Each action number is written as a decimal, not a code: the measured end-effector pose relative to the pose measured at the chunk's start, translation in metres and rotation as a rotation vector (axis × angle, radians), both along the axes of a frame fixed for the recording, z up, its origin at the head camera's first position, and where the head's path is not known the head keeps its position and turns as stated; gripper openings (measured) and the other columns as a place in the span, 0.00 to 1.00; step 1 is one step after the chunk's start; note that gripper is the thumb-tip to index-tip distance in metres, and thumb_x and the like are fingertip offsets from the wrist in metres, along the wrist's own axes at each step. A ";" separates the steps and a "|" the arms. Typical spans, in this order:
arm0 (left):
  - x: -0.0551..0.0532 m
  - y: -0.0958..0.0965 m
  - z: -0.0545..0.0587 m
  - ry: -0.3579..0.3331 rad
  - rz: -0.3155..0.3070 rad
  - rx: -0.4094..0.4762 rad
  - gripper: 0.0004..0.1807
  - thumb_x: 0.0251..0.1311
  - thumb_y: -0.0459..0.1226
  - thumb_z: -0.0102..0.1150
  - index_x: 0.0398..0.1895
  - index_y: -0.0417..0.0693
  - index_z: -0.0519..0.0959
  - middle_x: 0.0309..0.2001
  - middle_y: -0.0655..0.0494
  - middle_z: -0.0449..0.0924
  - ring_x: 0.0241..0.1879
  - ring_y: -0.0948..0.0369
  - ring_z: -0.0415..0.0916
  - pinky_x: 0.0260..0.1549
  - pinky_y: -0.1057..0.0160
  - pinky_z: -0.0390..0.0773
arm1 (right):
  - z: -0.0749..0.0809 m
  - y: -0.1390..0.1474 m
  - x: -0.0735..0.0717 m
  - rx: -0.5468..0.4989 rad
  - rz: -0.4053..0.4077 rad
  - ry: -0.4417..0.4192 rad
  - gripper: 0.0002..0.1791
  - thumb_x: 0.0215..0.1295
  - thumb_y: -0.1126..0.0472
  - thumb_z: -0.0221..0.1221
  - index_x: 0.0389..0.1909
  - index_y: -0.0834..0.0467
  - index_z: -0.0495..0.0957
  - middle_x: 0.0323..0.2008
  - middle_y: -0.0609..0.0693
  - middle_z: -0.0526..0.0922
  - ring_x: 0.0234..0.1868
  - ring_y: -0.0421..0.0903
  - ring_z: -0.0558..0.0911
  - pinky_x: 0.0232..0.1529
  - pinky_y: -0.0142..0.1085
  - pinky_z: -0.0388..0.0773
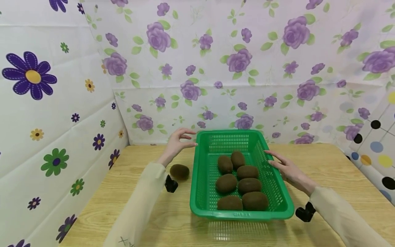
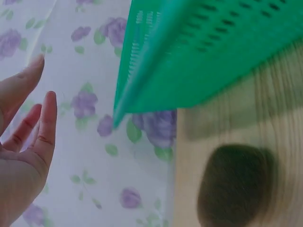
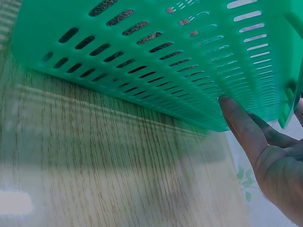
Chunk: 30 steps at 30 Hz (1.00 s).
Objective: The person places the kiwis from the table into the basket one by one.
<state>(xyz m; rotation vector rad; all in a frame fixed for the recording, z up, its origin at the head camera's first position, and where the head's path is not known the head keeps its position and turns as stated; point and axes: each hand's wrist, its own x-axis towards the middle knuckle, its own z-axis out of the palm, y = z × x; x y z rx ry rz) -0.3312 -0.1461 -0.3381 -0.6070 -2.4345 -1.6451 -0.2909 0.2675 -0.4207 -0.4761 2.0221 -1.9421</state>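
Observation:
A green plastic basket (image 1: 240, 215) stands on the table with several brown kiwifruit (image 1: 226, 183) inside. My left hand (image 1: 179, 142) is just left of its far left rim, fingers spread and holding nothing; the left wrist view shows a gap between this hand (image 2: 28, 146) and the basket (image 2: 189, 71). My right hand (image 1: 288, 169) holds the right rim, with two digits over it. In the right wrist view, other fingers (image 3: 239, 124) of that hand lie against the outside of the slotted wall (image 3: 142, 61). The digits over the rim are mostly hidden there.
One loose kiwifruit (image 1: 179, 172) lies on the wooden table (image 1: 148, 219), left of the basket and beside my left wrist. Flowered cloth (image 1: 216, 68) hangs behind the table and along the sides. A small black device (image 1: 171, 184) sits at the left wrist, another (image 1: 305, 212) at the right.

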 end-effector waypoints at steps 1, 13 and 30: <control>0.001 -0.004 -0.002 -0.003 -0.001 0.002 0.21 0.47 0.34 0.68 0.48 0.45 0.77 0.52 0.52 0.68 0.47 0.49 0.70 0.38 0.53 0.74 | 0.000 0.000 0.000 -0.001 0.002 0.002 0.31 0.71 0.58 0.44 0.70 0.54 0.44 0.67 0.63 0.39 0.44 0.58 0.76 0.37 0.52 0.75; 0.011 -0.040 -0.022 -0.129 -0.064 -0.012 0.26 0.49 0.32 0.66 0.54 0.41 0.73 0.56 0.49 0.67 0.55 0.47 0.63 0.48 0.48 0.67 | 0.001 0.000 0.001 -0.004 -0.007 -0.006 0.31 0.71 0.58 0.45 0.70 0.54 0.45 0.67 0.61 0.37 0.48 0.59 0.74 0.38 0.53 0.74; 0.017 -0.071 -0.064 -0.165 -0.032 -0.216 0.33 0.43 0.34 0.71 0.57 0.42 0.71 0.58 0.47 0.66 0.57 0.44 0.58 0.50 0.42 0.62 | 0.002 -0.001 0.001 0.029 -0.022 0.003 0.30 0.71 0.57 0.45 0.70 0.54 0.46 0.68 0.59 0.34 0.43 0.58 0.76 0.37 0.50 0.75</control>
